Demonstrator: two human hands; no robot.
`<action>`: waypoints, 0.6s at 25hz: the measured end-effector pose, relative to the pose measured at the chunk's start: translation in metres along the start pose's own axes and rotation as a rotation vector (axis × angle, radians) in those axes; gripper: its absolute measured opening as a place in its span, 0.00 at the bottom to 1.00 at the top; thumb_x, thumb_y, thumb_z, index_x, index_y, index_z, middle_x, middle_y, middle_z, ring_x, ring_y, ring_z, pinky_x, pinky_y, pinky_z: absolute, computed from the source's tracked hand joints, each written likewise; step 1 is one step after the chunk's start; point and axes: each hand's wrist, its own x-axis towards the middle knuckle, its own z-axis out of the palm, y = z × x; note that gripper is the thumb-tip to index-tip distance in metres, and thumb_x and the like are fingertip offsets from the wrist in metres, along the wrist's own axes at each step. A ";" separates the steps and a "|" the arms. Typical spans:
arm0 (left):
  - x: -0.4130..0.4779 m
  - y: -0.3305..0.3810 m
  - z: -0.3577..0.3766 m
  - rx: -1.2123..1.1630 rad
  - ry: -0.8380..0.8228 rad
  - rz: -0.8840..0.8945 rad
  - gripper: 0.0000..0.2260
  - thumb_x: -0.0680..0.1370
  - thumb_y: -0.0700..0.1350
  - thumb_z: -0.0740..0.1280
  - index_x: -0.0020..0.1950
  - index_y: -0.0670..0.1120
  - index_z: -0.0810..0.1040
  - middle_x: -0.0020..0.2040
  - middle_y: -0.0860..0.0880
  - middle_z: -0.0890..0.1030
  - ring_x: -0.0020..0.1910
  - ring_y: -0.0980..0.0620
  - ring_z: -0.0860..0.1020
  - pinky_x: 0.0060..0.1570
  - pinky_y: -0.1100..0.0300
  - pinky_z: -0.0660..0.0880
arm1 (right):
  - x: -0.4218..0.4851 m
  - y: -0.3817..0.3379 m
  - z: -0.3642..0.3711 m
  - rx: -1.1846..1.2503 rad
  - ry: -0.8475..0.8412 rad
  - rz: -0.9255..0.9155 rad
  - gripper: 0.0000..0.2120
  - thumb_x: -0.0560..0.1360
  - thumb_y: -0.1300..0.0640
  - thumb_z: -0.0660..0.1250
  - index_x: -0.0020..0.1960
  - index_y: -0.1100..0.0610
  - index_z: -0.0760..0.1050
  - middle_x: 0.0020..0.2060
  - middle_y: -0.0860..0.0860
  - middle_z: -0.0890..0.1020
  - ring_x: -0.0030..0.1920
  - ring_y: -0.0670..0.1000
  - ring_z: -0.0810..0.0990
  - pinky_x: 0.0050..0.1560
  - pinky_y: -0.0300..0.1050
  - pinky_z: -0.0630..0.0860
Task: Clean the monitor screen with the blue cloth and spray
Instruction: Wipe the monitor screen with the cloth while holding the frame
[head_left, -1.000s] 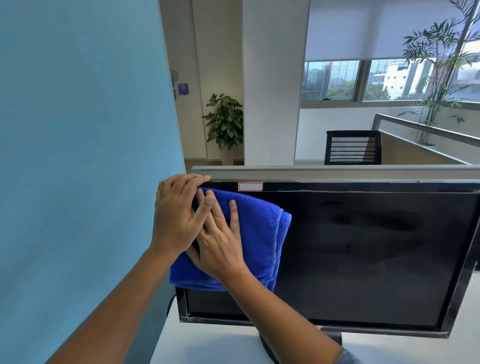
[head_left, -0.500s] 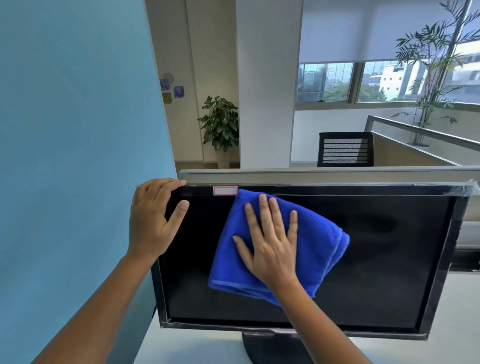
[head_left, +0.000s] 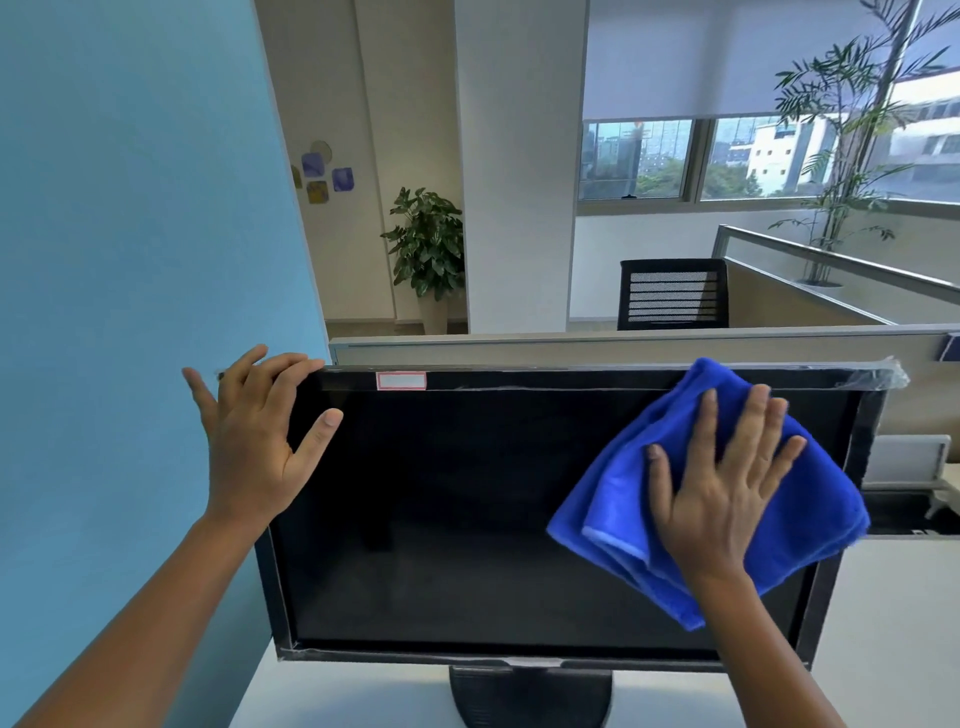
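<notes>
Blue cloth (head_left: 818, 512) is swept from mid-screen to upper right of monitor (head_left: 467, 519), pressed flat under straight-fingered right grip (head_left: 722, 483); soft, bunches easily. Top-left corner is clasped by left grip (head_left: 254, 447).

The white desk (head_left: 893, 623) carries the monitor (head_left: 467, 519) on its black stand (head_left: 530, 696).
</notes>
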 end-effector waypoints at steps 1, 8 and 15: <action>0.000 0.000 0.000 0.005 -0.008 0.009 0.26 0.78 0.63 0.50 0.62 0.46 0.73 0.60 0.44 0.76 0.67 0.41 0.67 0.70 0.39 0.37 | 0.002 0.007 -0.001 -0.010 0.013 0.041 0.30 0.80 0.44 0.54 0.76 0.59 0.56 0.73 0.67 0.57 0.74 0.67 0.51 0.72 0.68 0.46; -0.003 -0.006 0.002 -0.063 -0.019 0.043 0.26 0.78 0.62 0.51 0.66 0.46 0.71 0.59 0.43 0.74 0.62 0.41 0.68 0.65 0.40 0.61 | -0.006 0.034 -0.007 -0.053 0.041 0.235 0.29 0.80 0.43 0.53 0.76 0.57 0.56 0.70 0.60 0.62 0.74 0.64 0.54 0.74 0.64 0.45; -0.002 -0.004 0.002 -0.084 -0.004 0.026 0.23 0.78 0.58 0.54 0.64 0.45 0.72 0.58 0.42 0.74 0.61 0.40 0.69 0.61 0.43 0.64 | -0.111 0.033 -0.012 -0.012 -0.331 0.254 0.47 0.70 0.24 0.48 0.78 0.54 0.45 0.75 0.63 0.53 0.76 0.64 0.45 0.70 0.70 0.41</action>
